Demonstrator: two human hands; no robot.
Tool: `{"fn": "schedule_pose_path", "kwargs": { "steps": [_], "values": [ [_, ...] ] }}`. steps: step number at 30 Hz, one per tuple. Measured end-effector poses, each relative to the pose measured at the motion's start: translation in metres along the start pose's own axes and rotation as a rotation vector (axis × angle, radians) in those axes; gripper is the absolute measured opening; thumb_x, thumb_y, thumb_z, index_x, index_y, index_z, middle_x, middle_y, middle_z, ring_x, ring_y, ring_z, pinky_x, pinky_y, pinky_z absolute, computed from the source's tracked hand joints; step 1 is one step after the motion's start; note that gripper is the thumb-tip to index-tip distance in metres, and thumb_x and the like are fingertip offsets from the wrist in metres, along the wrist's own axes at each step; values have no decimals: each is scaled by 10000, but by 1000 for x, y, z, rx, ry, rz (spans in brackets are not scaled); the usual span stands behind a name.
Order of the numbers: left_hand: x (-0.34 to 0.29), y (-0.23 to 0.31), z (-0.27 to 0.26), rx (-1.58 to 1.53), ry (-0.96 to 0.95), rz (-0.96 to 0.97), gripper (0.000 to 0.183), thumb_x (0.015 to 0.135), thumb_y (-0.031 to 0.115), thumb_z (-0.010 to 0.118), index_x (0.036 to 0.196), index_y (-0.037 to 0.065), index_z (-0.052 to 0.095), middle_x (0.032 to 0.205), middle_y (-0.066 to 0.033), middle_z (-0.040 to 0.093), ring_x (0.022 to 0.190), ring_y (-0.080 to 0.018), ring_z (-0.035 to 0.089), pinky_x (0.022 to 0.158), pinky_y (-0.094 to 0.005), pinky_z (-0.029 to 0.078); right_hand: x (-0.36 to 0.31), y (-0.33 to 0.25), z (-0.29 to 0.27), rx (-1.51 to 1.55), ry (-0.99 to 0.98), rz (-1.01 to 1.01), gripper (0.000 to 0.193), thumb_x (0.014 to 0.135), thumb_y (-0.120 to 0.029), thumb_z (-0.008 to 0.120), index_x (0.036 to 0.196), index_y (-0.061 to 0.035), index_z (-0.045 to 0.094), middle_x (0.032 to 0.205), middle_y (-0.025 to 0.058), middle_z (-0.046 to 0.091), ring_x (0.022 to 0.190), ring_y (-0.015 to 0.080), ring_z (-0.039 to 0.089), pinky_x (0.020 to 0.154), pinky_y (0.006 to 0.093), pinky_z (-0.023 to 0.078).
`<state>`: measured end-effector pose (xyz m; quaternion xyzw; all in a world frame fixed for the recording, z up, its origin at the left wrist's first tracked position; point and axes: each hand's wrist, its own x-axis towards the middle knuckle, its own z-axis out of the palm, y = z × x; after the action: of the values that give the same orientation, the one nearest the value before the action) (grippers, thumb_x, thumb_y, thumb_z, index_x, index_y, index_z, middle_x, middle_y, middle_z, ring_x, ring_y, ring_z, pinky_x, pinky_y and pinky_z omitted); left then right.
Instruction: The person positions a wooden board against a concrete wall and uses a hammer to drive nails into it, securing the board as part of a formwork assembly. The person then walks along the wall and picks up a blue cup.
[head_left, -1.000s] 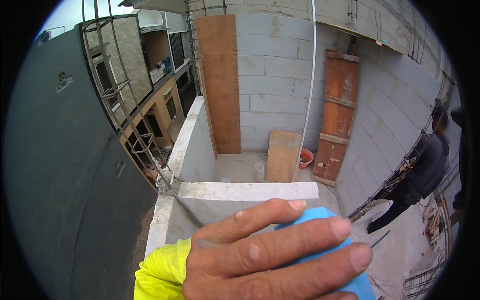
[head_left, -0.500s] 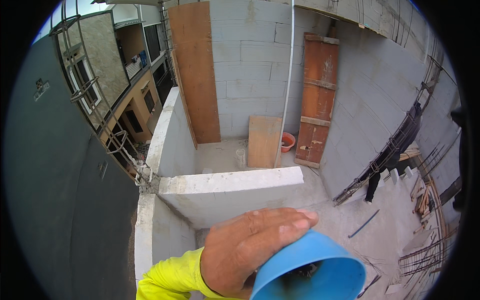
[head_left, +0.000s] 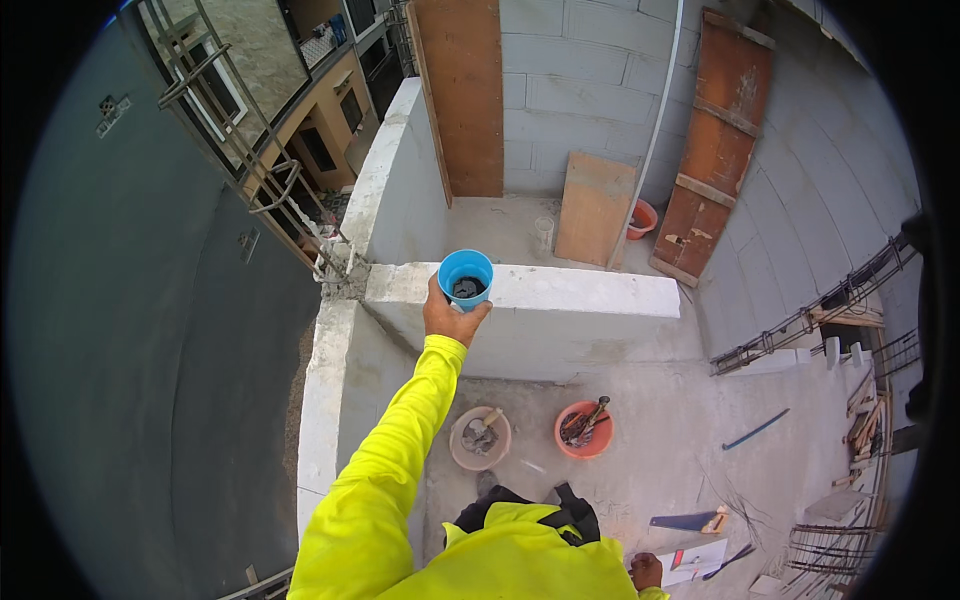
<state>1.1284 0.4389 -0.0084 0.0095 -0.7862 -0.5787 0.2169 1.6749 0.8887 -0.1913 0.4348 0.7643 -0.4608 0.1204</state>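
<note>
With my left arm stretched forward, my left hand (head_left: 452,318) is closed around a light-blue plastic cup (head_left: 482,293). Something dark shows in the bottom of the cup; I cannot make out what it is. The cup is at the top of a low white block wall (head_left: 590,290); whether it rests there or is held just above is unclear. My right hand (head_left: 646,570) is low at my right side, partly hidden by my yellow sleeve and body. Its fingers are too small to read. A white sheet-like thing with red on it (head_left: 695,560) lies close to that hand.
Below the wall stand a pale pink basin of grey mortar (head_left: 480,437) and an orange basin of tools (head_left: 583,430). A handsaw (head_left: 690,521) and a blue rod (head_left: 755,430) lie on the floor. Rebar (head_left: 815,315) slants at right; a steep drop is at left.
The cup and my left hand have moved from close before my head to farther off, at the wall top. My view has tilted down, bringing the basins, the saw and my right hand into sight.
</note>
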Motion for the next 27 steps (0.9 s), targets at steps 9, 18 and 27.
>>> {"fn": "schedule_pose_path", "kwargs": {
  "steps": [9,18,27],
  "values": [
    [54,-134,-2,189,122,-134,855,567,246,891,1285,59,465,1159,-170,639,1068,-349,629,946,-415,493,-51,-27,6,-37,54,18,173,854,-55,621,1002,35,626,806,135,680,612,186,661,579,314,539],
    [64,-200,14,-104,176,-48,870,648,39,835,1394,7,389,1285,-157,552,1126,-283,569,1019,-407,442,-111,-34,30,-177,196,89,252,832,-185,676,1021,-18,673,855,159,711,773,289,692,738,374,550],
    [0,-199,-22,467,484,277,985,690,340,876,1437,-18,342,1355,-230,504,1230,-350,527,1046,-459,444,-122,-3,51,-36,173,226,264,832,-243,649,1005,-48,691,945,194,708,908,343,682,826,417,535]
  ]
}}
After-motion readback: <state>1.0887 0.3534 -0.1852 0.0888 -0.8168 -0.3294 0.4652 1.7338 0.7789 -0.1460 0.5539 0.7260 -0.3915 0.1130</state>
